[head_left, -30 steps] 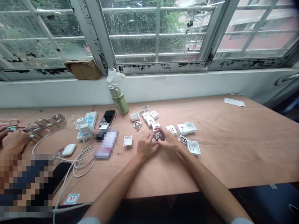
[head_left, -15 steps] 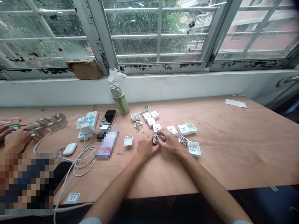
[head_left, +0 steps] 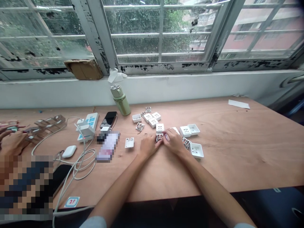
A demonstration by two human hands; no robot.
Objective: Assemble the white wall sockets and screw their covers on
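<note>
Both my hands meet at the middle of the wooden table [head_left: 237, 139]. My left hand [head_left: 147, 146] and my right hand [head_left: 174, 141] pinch a small socket module [head_left: 159, 137] with its metal and red innards showing, held just above the tabletop. Their fingers are curled closed around it. White socket faces [head_left: 160, 128] lie in a loose row just beyond my fingers. An upturned white socket shell [head_left: 197, 150] lies right of my right hand, another open module [head_left: 186, 142] beside it. A flat white cover plate [head_left: 129, 142] lies left of my left hand.
A green flask [head_left: 120, 100] stands behind the sockets. A power strip [head_left: 87, 126], two phones [head_left: 109, 119], a white earbud case [head_left: 69, 151] and cables [head_left: 78, 164] fill the left side. Another person's hands [head_left: 10, 141] work at the far left. The windowsill runs along the back.
My hands have shifted slightly away from me with the module, and my fingers have turned it between them. The view has swayed a little.
</note>
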